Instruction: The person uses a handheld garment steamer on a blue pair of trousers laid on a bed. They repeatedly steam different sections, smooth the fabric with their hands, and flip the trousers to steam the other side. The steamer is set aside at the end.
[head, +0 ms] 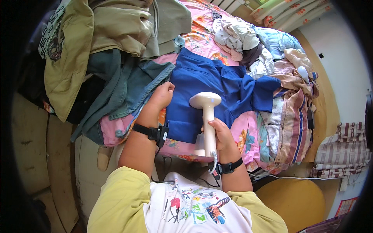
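A pair of blue shorts [191,75] lies spread before me, its far leg bunched to the right. The fingers of my left hand [165,93] are curled closed on the left edge of the cloth. In my right hand [225,134] is a white handheld garment steamer [208,125], its handle gripped and its broad round head over the middle of the shorts. A grey cord hangs from the handle's lower end. How far the head is from the cloth is hard to tell, and some fingers are hidden behind the handle.
A pink floral bed sheet [247,128] lies under the shorts. Green-blue denim [131,87] and khaki trousers [119,29] are heaped at left. Mixed clothes [236,32] and striped fabric [291,128] pile up at right. A white cable [291,177] runs above a yellow round stool [291,201].
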{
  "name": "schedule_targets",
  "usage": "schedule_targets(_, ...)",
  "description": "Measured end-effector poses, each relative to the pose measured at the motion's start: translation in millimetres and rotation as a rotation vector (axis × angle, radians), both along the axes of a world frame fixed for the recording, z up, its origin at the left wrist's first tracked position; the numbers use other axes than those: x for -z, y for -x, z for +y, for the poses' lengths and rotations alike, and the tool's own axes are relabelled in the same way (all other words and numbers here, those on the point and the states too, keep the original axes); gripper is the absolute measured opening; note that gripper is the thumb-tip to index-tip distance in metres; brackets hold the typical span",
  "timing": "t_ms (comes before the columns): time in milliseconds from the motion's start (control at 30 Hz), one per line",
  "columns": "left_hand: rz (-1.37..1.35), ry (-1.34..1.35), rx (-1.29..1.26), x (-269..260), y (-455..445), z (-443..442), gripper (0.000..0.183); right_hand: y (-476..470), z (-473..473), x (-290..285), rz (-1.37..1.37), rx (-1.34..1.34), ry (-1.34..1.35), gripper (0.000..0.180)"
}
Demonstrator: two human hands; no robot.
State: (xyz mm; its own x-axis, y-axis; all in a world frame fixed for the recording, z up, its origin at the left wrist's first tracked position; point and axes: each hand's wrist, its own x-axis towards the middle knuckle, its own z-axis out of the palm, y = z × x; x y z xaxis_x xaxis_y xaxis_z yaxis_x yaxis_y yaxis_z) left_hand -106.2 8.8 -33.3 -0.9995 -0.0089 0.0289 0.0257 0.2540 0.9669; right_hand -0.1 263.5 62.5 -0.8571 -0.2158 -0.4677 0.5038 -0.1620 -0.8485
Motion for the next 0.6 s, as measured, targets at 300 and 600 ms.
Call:
schedule_targets(300,0.04,0.27,0.003,-31.6,-15.7,11.9,0.022,-35.9,70.6,3.1,-0.052,0.252,0.008,0.026)
schedule_targets(600,0.029,0.149,0.533,-49.1,-33.9,41.4,0.017,-49.0,53.9,-0.4,-0.007,0.242,-0.058,0.02)
